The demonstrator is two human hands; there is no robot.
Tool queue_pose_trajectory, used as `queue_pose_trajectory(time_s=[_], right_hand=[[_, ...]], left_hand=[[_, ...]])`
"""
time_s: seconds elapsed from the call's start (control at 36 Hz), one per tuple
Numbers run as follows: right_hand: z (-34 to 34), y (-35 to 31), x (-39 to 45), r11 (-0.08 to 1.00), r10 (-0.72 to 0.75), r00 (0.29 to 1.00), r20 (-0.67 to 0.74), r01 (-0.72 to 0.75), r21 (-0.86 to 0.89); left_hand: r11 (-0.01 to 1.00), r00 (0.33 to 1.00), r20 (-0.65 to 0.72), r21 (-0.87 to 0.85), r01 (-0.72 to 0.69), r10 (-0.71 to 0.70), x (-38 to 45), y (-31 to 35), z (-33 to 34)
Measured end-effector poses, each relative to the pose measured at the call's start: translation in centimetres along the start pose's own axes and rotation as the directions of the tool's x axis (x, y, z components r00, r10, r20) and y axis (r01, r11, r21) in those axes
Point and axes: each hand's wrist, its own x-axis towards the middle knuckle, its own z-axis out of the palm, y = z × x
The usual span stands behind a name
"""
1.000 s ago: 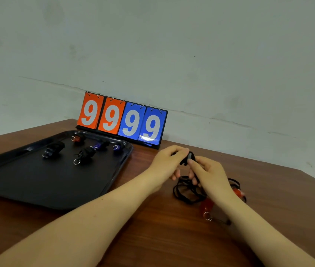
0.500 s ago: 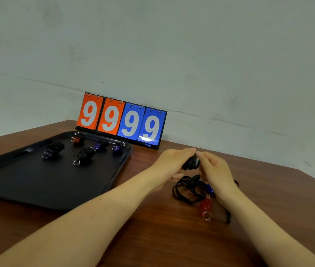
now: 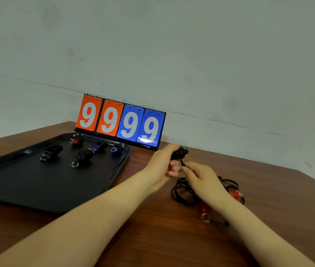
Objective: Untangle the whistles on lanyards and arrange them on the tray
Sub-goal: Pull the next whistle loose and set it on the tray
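- The left hand (image 3: 162,162) has lifted the black whistle (image 3: 179,152) higher, gripping it above the table (image 3: 152,237).
- The right hand (image 3: 200,178) pinches its cord (image 3: 182,162).
- Best to draw the cord slowly from the tangle (image 3: 183,193), well apart from the tray (image 3: 37,189).

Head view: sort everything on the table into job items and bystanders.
Job items:
- black whistle in the left hand
- its cord, pinched by the right hand
- tangled lanyards with red whistles
- black tray holding whistles

Bystanders:
- flip scoreboard reading 9999
- wall
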Motion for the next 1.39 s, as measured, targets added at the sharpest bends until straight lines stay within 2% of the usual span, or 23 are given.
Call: queue_pose_trajectory(time_s=[0.11, 0.17, 0.25, 0.33, 0.42, 0.47, 0.61, 0.69, 0.89, 1.03, 1.14, 1.22, 1.31, 1.39], right_hand=[[0.1, 0.4, -0.1, 0.994, -0.021, 1.000, 0.017, 0.022, -0.104], [-0.2, 0.5, 0.0, 0.992, -0.006, 1.000, -0.020, 0.003, -0.126], [-0.8, 0.5, 0.1, 0.992, -0.005, 0.996, -0.094, -0.007, -0.126], [-0.7, -0.1, 0.0, 0.988, -0.058, 0.998, -0.014, 0.055, -0.146], [0.0, -0.5, -0.3, 0.969, -0.088, 0.989, 0.115, 0.112, -0.221], [0.0, -0.6, -0.4, 0.959, -0.094, 0.984, 0.150, 0.130, -0.251], [-0.5, -0.6, -0.2, 0.963, -0.094, 0.981, 0.171, 0.134, -0.235], [-0.5, -0.7, -0.3, 0.974, -0.054, 0.981, 0.189, 0.094, -0.208], [-0.7, -0.2, -0.1, 0.991, 0.086, 0.983, 0.160, -0.068, -0.117], [-1.3, -0.3, -0.2, 0.989, 0.147, 0.982, 0.122, -0.146, -0.019], [-0.9, -0.2, -0.3, 0.993, 0.114, 0.983, 0.141, -0.111, -0.031], [-0.4, -0.1, -0.4, 0.995, 0.042, 0.991, 0.123, -0.031, -0.092], [-0.4, -0.4, -0.3, 0.984, -0.056, 0.995, 0.078, 0.068, -0.165], [-0.8, -1.2, -0.2, 0.960, -0.160, 0.987, 0.010, 0.158, -0.232]], left_hand=[[0.997, 0.997, -0.040, 0.044, 0.061, -0.060, 0.1, 0.0, -0.3], [0.996, 0.996, -0.058, 0.057, 0.066, -0.062, 0.2, 0.1, -0.5], [0.999, 0.994, -0.098, -0.015, 0.044, -0.045, 0.5, 0.5, -0.8], [0.999, 0.993, -0.114, -0.032, 0.036, -0.039, 0.6, 0.3, -0.8], [0.992, 0.990, -0.141, 0.125, 0.030, -0.012, 0.9, -0.5, -0.8], [0.970, 0.987, -0.159, 0.244, 0.002, 0.038, 1.1, -0.9, -0.9], [0.925, 0.982, -0.100, 0.361, -0.116, 0.162, 1.0, -0.9, -0.9], [0.908, 0.984, -0.030, 0.391, -0.149, 0.174, 0.7, -0.8, -0.7], [0.988, 0.987, 0.141, 0.121, -0.096, 0.078, -0.5, -0.6, 0.4], [0.997, 0.972, 0.234, 0.059, -0.042, 0.027, -1.0, -1.2, 1.2], [0.999, 0.981, 0.191, 0.002, -0.036, 0.035, -0.8, -0.8, 1.2], [0.996, 0.992, 0.101, 0.040, -0.078, 0.074, -0.2, -0.4, 0.6], [0.956, 0.983, -0.044, 0.242, -0.164, 0.180, 0.4, -0.2, -0.3], [0.852, 0.947, -0.123, 0.483, -0.203, 0.295, 0.9, -0.3, -1.1]])
